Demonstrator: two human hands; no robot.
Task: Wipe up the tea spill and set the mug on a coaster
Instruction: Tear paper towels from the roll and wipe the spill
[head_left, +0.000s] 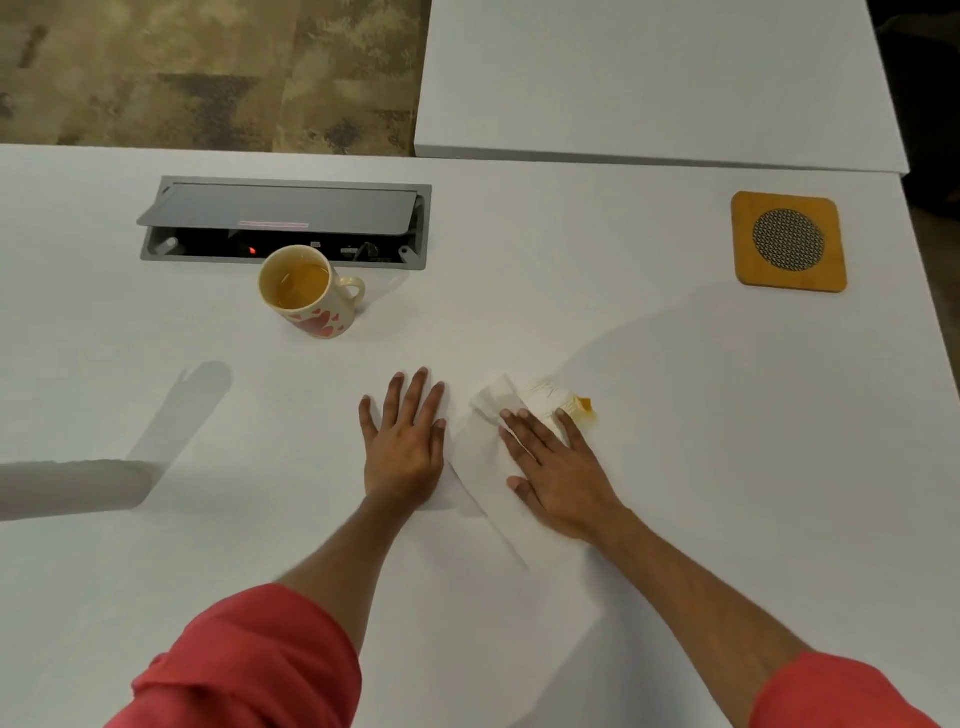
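A cream mug (316, 296) with red hearts stands upright on the white table (675, 493), holding amber tea. A white paper towel (485, 467) lies flat near the table's middle, its far end stained yellow. An orange tea spill (584, 404) shows just past that end. My right hand (558, 475) lies flat on the towel, fingers spread, pressing it down. My left hand (405, 439) rests flat on the bare table just left of the towel, holding nothing. A square wooden coaster (788, 241) with a dark mesh centre sits at the far right.
A grey cable box (283, 223) with its lid raised is set into the table right behind the mug. A second white table (660, 78) butts against the far edge. Patterned carpet (208, 73) shows beyond at upper left.
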